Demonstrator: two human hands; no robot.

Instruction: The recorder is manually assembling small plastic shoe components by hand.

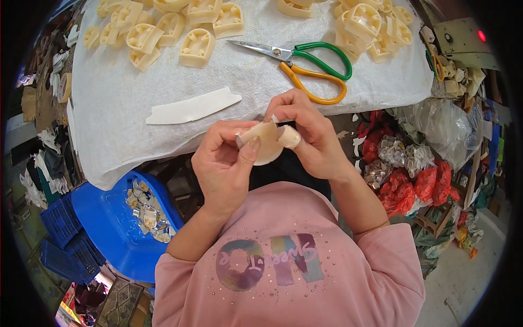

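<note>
Cream piece (262,146) in closed left grip (222,158), right grip (311,136) at its edge, closure unclear

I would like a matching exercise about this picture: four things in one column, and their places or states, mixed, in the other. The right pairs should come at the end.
Things
1. scissors
2. white strip
3. blue tub
4. cream rounded piece

Places or states
A. held in the left hand
B. lower than the white cloth in the picture, with small shiny pieces inside
C. on the cloth, with one green and one orange handle
D. lying on the cloth, with no handles

Right pairs: 1-C, 2-D, 3-B, 4-A
</note>
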